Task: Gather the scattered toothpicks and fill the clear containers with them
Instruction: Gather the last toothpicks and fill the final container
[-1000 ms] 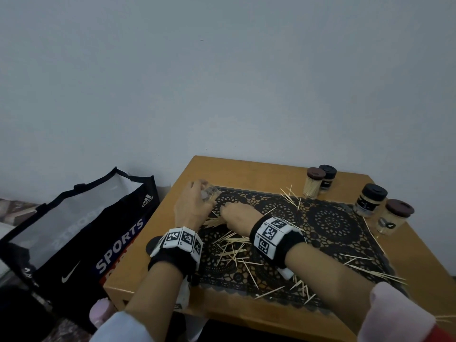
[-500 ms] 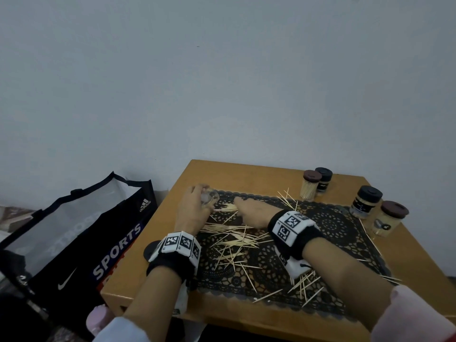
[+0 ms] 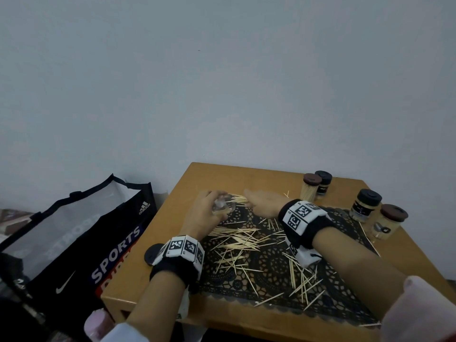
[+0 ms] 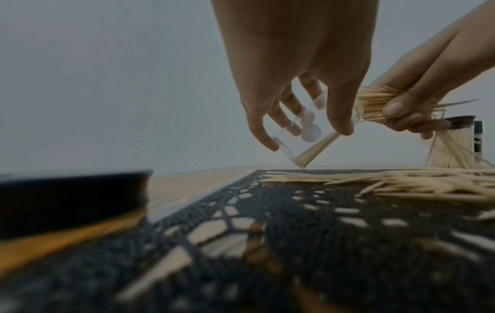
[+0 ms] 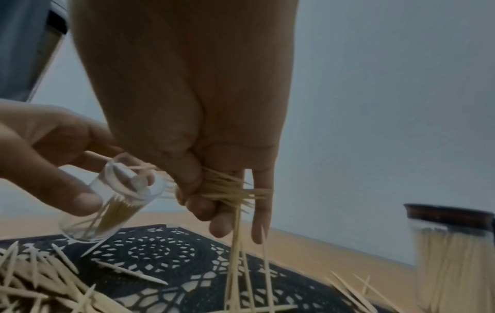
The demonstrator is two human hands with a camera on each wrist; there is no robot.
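My left hand (image 3: 208, 211) grips a small clear container (image 3: 222, 207) (image 5: 112, 201) (image 4: 308, 137), tilted with its mouth toward the right and a few toothpicks inside. My right hand (image 3: 261, 202) (image 5: 209, 190) pinches a bundle of toothpicks (image 4: 380, 105) (image 5: 227, 188) right at the container's mouth. A few sticks dangle from the bundle down to the mat. Many loose toothpicks (image 3: 241, 240) lie scattered over the black lace mat (image 3: 271, 275), with another cluster (image 3: 303, 280) near the front right.
Several capped jars stand at the back right: two slim ones (image 3: 311, 187) (image 3: 323, 182) and two wider ones (image 3: 365, 204) (image 3: 389, 224). A black lid (image 3: 153, 254) lies on the wooden table (image 3: 172, 201) by my left wrist. A sports bag (image 3: 81, 238) stands at the left.
My right hand has lifted a bundle of toothpicks off the mat and carried it up to the mouth of the container. My left hand has kept hold of the container.
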